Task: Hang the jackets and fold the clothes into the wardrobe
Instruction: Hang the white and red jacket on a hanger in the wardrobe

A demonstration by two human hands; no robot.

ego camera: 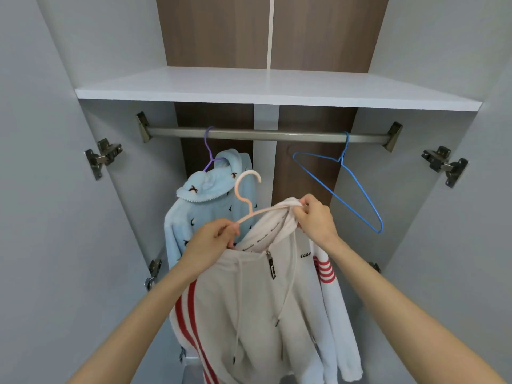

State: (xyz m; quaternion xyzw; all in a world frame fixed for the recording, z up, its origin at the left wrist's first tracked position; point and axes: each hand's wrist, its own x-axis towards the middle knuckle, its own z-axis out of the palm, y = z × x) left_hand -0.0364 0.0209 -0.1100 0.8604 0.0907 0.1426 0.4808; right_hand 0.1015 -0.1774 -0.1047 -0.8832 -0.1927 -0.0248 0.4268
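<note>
white jacket on a pink hanger, held below the rail

from the head camera, your left hand (219, 236) is in the lower middle of the frame. its fingers are curled round one arm of the pink hanger (247, 187) and the collar edge of the white jacket (257, 314). your right hand (315, 217), just right of centre, pinches the jacket's hood fabric over the hanger's other arm. the hanger's hook points up, free, well below the rail (263, 133). the white jacket, with red stripes on its sleeves, hangs from your hands down to the bottom edge of the frame.

behind it, left of centre, a light blue jacket (205, 206) hangs on a purple hanger (209, 151) hooked on the rail. a bare blue hanger (357, 184) hangs from the rail's right end. a white shelf (263, 87) spans the wardrobe (124, 217) just above the rail. a door hinge (104, 157) shows at the left.
</note>
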